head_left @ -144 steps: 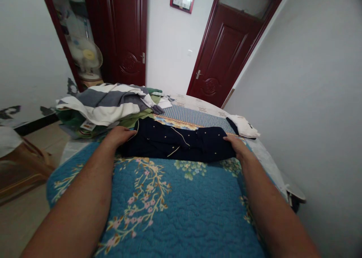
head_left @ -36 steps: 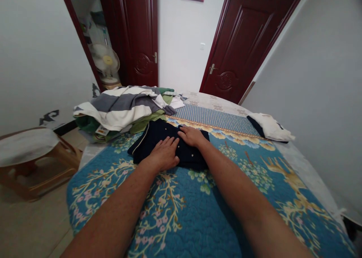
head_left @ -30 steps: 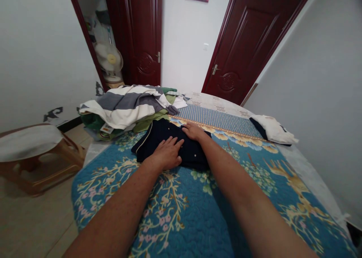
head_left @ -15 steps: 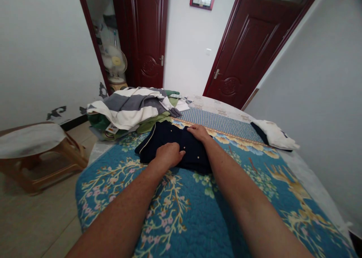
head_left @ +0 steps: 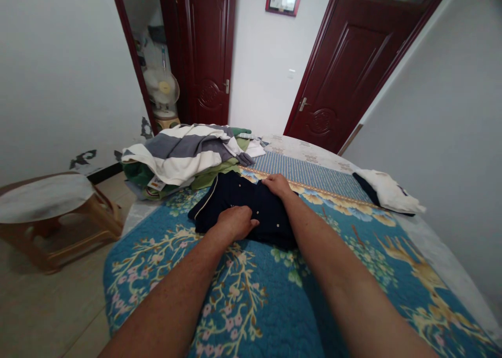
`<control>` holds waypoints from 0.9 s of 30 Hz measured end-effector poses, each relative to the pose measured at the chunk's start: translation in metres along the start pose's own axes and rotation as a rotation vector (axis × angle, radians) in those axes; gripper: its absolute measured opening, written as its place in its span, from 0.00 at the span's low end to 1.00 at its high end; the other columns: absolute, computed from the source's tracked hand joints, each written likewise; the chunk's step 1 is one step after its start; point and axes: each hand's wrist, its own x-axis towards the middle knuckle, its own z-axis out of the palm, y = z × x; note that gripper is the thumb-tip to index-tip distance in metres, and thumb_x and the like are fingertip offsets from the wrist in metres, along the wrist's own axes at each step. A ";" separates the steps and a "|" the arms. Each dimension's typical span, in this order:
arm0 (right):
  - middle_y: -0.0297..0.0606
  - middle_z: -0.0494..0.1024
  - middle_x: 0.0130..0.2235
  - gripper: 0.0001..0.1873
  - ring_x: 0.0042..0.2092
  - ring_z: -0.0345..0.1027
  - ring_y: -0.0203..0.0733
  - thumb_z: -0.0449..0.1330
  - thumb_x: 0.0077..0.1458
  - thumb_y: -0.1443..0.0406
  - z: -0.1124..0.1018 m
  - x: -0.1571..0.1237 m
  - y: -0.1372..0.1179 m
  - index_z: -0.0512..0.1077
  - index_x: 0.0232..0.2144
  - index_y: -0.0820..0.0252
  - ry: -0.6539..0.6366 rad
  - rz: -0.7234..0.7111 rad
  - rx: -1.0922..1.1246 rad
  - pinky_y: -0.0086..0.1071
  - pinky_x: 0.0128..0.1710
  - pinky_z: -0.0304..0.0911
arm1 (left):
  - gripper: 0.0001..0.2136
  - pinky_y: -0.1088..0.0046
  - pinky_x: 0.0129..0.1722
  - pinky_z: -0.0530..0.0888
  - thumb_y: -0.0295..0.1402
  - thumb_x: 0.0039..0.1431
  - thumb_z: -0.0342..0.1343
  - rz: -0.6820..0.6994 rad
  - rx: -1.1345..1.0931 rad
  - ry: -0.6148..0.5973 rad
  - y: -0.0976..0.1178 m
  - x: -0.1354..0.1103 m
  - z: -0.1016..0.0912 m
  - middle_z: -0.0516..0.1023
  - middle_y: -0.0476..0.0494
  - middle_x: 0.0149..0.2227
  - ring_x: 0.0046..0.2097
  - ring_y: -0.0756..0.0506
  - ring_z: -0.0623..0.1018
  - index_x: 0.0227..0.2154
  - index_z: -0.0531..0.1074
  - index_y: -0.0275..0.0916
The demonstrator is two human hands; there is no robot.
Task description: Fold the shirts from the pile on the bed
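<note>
We are looking down along two bare forearms at a bed covered by a blue floral quilt [head_left: 251, 300]. A folded navy garment [head_left: 239, 206] with thin pale piping and small light buttons lies on the quilt, near the far left part of the bed.

Our left hand [head_left: 235, 223] rests on the near edge of the garment, fingers curled, and its grip seems to pinch a fold of the cloth, though we cannot tell how firmly. Our right hand [head_left: 277, 184] lies palm down and flat on the far right corner, its grip not closed around anything, simply pressing.

Just beyond the garment, touching or nearly touching it, sits a loose pile of clothes [head_left: 184, 157] topped by a grey and white striped piece. A white and dark item [head_left: 388, 192] lies well apart at the right edge of the bed. A wooden stool [head_left: 50, 211] stands on the floor to the left.

To fold well here, we judge it best to keep the flat hand anchoring the layers while the pinching hand moves, keep the edges lined up, and smooth out trapped bulges so the buttoned front does not slip askew.
</note>
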 end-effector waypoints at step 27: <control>0.50 0.70 0.66 0.27 0.69 0.64 0.53 0.60 0.67 0.55 -0.052 -0.256 0.053 0.68 0.64 0.53 0.157 -0.283 0.033 0.53 0.70 0.59 | 0.16 0.69 0.33 0.66 0.47 0.64 0.57 0.085 -0.197 0.005 -0.018 0.011 -0.002 0.79 0.46 0.29 0.32 0.44 0.77 0.29 0.75 0.41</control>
